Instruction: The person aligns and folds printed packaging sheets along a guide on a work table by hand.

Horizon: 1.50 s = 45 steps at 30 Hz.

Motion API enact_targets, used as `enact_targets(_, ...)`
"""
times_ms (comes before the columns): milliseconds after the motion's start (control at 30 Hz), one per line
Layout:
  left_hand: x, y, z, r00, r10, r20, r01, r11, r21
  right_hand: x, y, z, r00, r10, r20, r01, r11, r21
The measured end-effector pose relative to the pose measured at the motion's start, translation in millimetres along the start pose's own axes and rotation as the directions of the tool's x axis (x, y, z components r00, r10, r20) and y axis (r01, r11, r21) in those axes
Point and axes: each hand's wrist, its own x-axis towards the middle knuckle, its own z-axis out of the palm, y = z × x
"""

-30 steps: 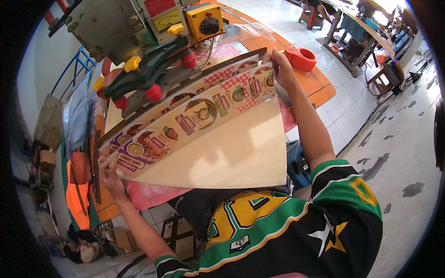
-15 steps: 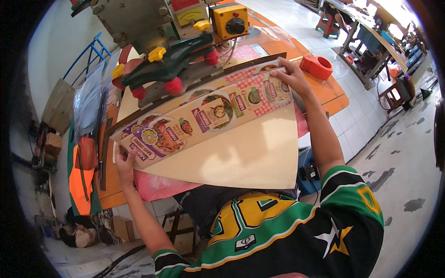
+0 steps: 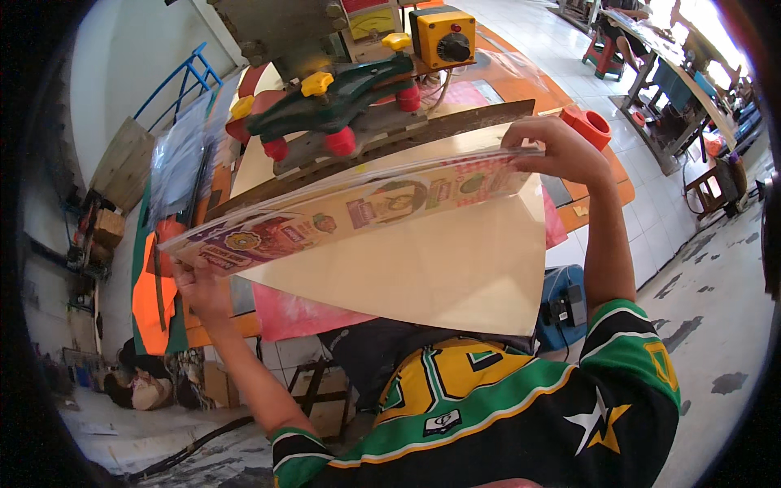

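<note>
- Printed packaging sheets (image 3: pixel 358 213), a long flat stack with colourful pictures along its edge, were held up in the air above the bench (image 3: pixel 488 268), tilted so the right end sat higher than the left.
- Left hand (image 3: pixel 199 289) gripped the lower left end of the stack, fingers curled up under it and the grip closed on the sheets.
- Right hand (image 3: pixel 561 150) held the upper right end, fingers wrapped over the top edge, the grip likewise closed on the sheets.
- Pale, plain board on the bench lay directly beneath the stack, with a pink sheet (image 3: pixel 285 313) showing under its near edge.
- Behind the stack stood a machine with a green clamp arm (image 3: pixel 333 106) carrying red and yellow knobs, resting along a long dark bar (image 3: pixel 455 126).
- A yellow control box (image 3: pixel 443 37) with a black dial sat further back, just beside the green arm.
- A red roll (image 3: pixel 590 126) lay on the orange surface close to the right hand.
- The person wore a black, green and yellow jersey (image 3: pixel 504 407).
</note>
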Motion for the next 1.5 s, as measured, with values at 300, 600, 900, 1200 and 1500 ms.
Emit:
enact_targets(300,35.7,85.3,28.3,0.988,0.143,0.051,-0.152,0.926,0.344,44.3,-97.5,42.7,0.963,-0.265,0.038,0.268,0.954,-0.137)
enact_targets(600,33.5,104.7,111.4,0.855,0.467,-0.226,-0.324,0.821,0.469,57.8,-127.1,38.8,0.971,-0.173,-0.163,0.211,0.942,0.259)
enact_targets(900,-34.7,55.8,232.4,0.952,0.052,0.301,-0.027,0.996,-0.085,88.2,-157.9,79.2,0.899,-0.053,-0.435,0.411,0.450,0.793)
enact_targets(1200,-32.9,37.9,231.2,0.994,0.002,0.108,-0.004,1.000,0.014,89.4,-136.5,98.8,0.926,-0.095,-0.365,0.372,0.384,0.845)
enact_targets(1500,-37.4,29.9,241.8,0.996,-0.015,0.090,0.020,0.998,-0.053,80.8,-136.6,123.0,0.937,-0.060,-0.343,0.337,0.405,0.850)
